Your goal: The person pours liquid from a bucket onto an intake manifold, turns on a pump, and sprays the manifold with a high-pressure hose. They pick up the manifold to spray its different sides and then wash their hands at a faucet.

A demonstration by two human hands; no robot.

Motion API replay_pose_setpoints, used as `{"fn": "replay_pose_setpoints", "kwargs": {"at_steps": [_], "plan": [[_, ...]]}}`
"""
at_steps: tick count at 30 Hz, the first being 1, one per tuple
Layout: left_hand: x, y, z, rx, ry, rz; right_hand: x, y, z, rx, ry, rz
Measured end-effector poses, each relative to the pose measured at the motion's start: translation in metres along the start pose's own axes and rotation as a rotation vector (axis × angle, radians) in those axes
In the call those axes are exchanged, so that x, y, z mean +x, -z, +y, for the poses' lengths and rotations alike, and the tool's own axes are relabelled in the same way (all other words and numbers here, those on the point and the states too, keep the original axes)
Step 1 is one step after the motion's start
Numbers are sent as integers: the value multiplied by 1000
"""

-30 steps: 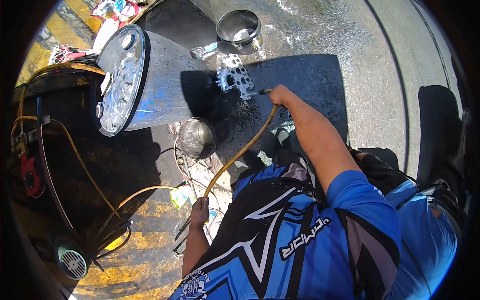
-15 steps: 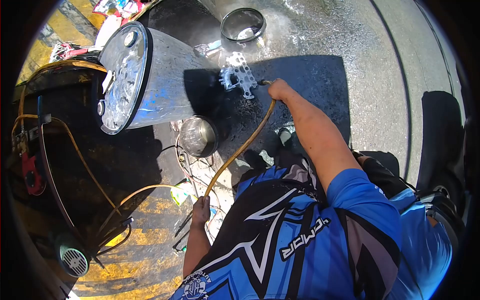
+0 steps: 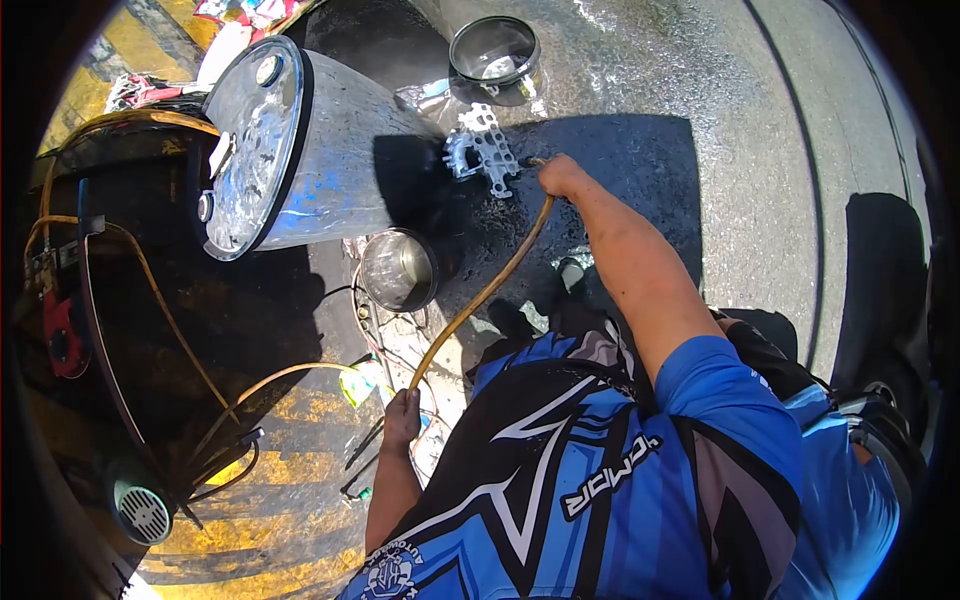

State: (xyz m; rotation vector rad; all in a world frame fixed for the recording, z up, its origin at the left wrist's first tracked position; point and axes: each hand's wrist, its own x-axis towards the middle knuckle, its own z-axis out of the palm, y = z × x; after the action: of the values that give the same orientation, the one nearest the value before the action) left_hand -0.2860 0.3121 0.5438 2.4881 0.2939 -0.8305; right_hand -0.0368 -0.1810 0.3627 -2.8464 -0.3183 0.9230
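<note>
My right hand (image 3: 563, 176) is closed round the front end of a yellow-brown hose (image 3: 487, 290), its tip pointing at a silvery metal casting. My left hand (image 3: 402, 418) grips the same hose lower down, near my waist. The casting (image 3: 491, 150) has several round holes and lies on the wet dark ground, just beyond the hose tip. Whether liquid is leaving the tip is hard to make out. Past the casting stands a round black-rimmed pan (image 3: 495, 52) with something pale inside.
A large grey, blue-stained drum (image 3: 345, 150) lies tilted on the left. A metal pot (image 3: 399, 270) sits by its base. Further left are a red machine part (image 3: 66, 338) and loops of hose. Another person in blue (image 3: 840, 500) is close at my right.
The white mist round the pan and casting has thinned. My right hand has barely moved, and both hands keep their hold on the hose. The view has shifted slightly.
</note>
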Motion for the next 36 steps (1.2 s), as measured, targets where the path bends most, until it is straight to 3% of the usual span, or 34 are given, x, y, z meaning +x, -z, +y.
{"fn": "replay_pose_setpoints", "kwargs": {"at_steps": [5,32,36], "plan": [[2,-2,-8,-15,-24,7,-5,3,-3,71,-70,41],[8,4,2,19,3,-17,11,0,3,-30,55,61],[11,2,-2,2,15,-23,12,1,4,18,-24,107]]}}
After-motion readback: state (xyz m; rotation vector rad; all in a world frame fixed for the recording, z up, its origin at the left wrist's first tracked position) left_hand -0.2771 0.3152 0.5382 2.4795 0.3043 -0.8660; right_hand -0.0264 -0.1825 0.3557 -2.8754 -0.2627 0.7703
